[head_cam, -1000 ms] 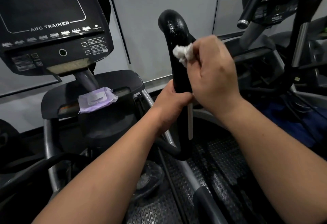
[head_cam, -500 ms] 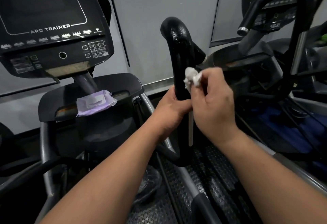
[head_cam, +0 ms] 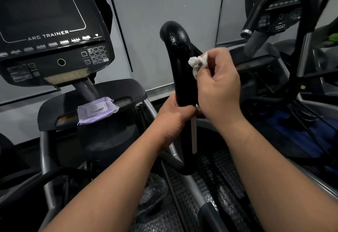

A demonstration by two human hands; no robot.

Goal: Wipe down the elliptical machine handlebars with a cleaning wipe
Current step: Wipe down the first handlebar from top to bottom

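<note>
The black handlebar (head_cam: 180,61) stands upright in the middle, shiny and wet near its curved top; the left hand (head_cam: 173,116) wraps its fingers around the bar lower down; the right hand (head_cam: 218,87) pinches a scrunched white wipe (head_cam: 197,64) in curled fingers, pressed on the bar's right side; a purple wipes pack (head_cam: 96,110) lies on the Cybex console (head_cam: 45,30) shelf, well apart to the left.

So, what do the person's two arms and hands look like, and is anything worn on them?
Both forearms are bare up to the picture's lower edge: no sleeves show. The left hand and right hand wear no gloves. No watch, ring or bracelet is visible.
</note>
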